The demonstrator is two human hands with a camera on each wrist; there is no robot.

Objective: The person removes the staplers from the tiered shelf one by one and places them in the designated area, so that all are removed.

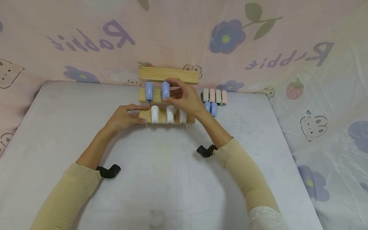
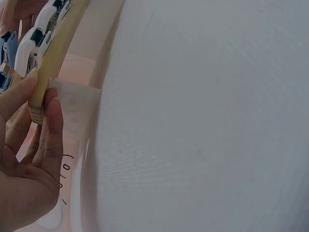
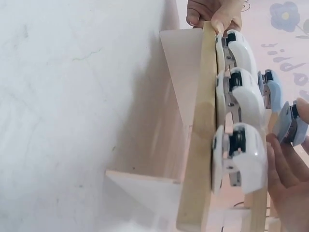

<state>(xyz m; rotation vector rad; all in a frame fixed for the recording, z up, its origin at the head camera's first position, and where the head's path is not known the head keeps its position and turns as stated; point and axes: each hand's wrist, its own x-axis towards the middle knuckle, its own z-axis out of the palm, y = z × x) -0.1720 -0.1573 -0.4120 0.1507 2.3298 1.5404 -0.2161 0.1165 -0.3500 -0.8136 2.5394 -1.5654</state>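
A three-tier rack has pale wooden boards on clear supports. On its front board [image 1: 161, 119] stand three white mini staplers [image 1: 154, 114]. My left hand [image 1: 120, 118] grips the left end of that board, thumb on top and fingers beneath, as the left wrist view shows. A blue mini stapler [image 1: 149, 91] stands on the left of the middle board [image 1: 156, 95]. To its right, my right hand [image 1: 187, 97] pinches another blue mini stapler [image 3: 291, 123] between thumb and fingers, close over the same board.
The top board [image 1: 169, 75] holds nothing and sits near the patterned curtain [image 1: 172, 35]. Right of the rack, grey and pink mini staplers [image 1: 212, 95] stand in a row, with two blue mini staplers [image 1: 213, 109] before them. Black wrist mounts [image 1: 109, 172] stick out from the sleeves.
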